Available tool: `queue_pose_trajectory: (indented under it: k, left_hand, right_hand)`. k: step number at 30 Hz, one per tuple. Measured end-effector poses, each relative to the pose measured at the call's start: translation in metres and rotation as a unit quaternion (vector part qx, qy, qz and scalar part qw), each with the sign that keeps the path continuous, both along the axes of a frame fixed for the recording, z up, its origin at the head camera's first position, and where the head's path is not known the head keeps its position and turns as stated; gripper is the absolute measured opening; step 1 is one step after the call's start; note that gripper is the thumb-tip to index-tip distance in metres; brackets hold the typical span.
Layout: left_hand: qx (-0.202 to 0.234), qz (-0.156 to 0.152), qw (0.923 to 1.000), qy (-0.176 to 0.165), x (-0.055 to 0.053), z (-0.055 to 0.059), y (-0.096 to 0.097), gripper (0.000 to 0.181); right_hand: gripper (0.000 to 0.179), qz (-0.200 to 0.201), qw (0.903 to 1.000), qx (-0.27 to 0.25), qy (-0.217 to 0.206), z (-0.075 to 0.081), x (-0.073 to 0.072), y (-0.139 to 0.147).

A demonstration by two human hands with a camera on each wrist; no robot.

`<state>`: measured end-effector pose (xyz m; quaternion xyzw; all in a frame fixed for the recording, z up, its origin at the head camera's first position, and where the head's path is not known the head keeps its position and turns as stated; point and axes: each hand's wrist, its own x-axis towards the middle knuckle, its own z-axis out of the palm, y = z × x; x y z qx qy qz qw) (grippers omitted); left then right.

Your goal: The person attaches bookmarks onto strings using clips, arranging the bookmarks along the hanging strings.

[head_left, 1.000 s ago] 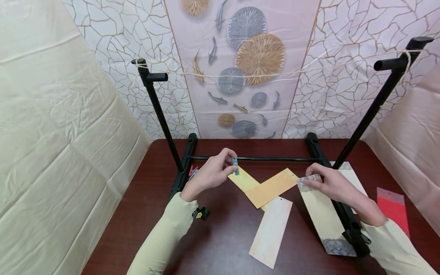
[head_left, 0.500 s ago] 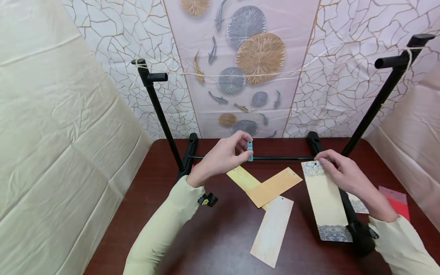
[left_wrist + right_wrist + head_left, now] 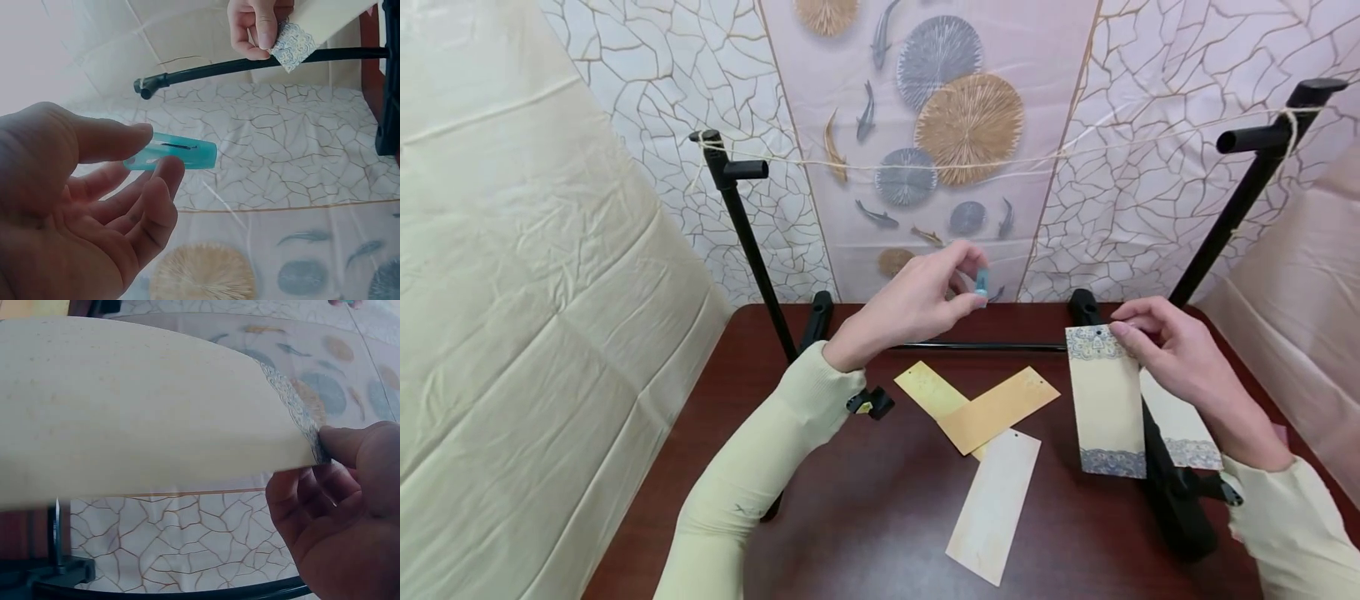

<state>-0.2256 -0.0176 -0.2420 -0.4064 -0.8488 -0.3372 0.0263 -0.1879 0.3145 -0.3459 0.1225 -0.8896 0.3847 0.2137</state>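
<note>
A small translucent blue clothespin [image 3: 187,150] is pinched between the thumb and fingers of my left hand [image 3: 925,296], raised over the back of the table. My right hand [image 3: 1180,354] pinches the top right corner of a cream bookmark card [image 3: 1107,400] with blue lace-patterned ends and a small hole at the top. The card hangs nearly upright, close to the stand's right foot; its broad plain face fills much of the right wrist view. Above both hands, a thin string [image 3: 865,165] runs between two black posts.
On the table lie a yellow card [image 3: 928,387], an orange card [image 3: 1000,410] across it, and a pale card [image 3: 994,504]. Another lace-ended card [image 3: 1187,425] lies behind the right wrist. A black stand's left post [image 3: 752,242] and right post [image 3: 1232,217] flank the space.
My left hand has risen and moved right with the clothespin. My right hand has lifted the lace-ended card and shifted right, and the card now hangs more upright.
</note>
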Motion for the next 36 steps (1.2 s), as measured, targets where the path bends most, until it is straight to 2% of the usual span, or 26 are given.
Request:
queue_pose_trajectory:
  k: [8,15,20,25,28,32,36]
  left_hand:
    - [-0.019,-0.008,0.9998,0.002,-0.004,0.026,0.013,0.025]
    - [-0.025,-0.002,0.9977,0.064,-0.005,0.046,0.022,0.023]
    - [-0.043,0.016,0.9950,0.089,-0.004,0.067,0.029,0.025]
    - [-0.044,0.032,0.9952,0.081,-0.005,0.089,0.035,0.024]
    - [-0.045,0.048,0.9944,0.082,-0.009,0.100,0.040,0.024]
    - [-0.035,0.077,0.9940,0.070,-0.015,0.112,0.047,0.025]
    - [-0.016,0.086,0.9949,0.051,-0.022,0.119,0.054,0.025]
  right_hand:
    - [0.012,-0.019,0.9995,0.004,-0.024,0.017,-0.003,0.006]
    - [0.010,0.002,0.9998,0.001,0.021,0.036,-0.009,0.009]
    - [0.010,0.011,0.9988,-0.016,0.044,0.056,-0.015,0.010]
    - [0.013,0.027,0.9967,-0.059,0.048,0.078,-0.020,0.007]
    - [0.011,0.033,0.9961,-0.064,0.050,0.088,-0.024,0.007]
    - [0.012,0.035,0.9956,-0.056,0.066,0.097,-0.031,0.007]
    - [0.017,0.042,0.9924,-0.072,0.090,0.105,-0.039,0.008]
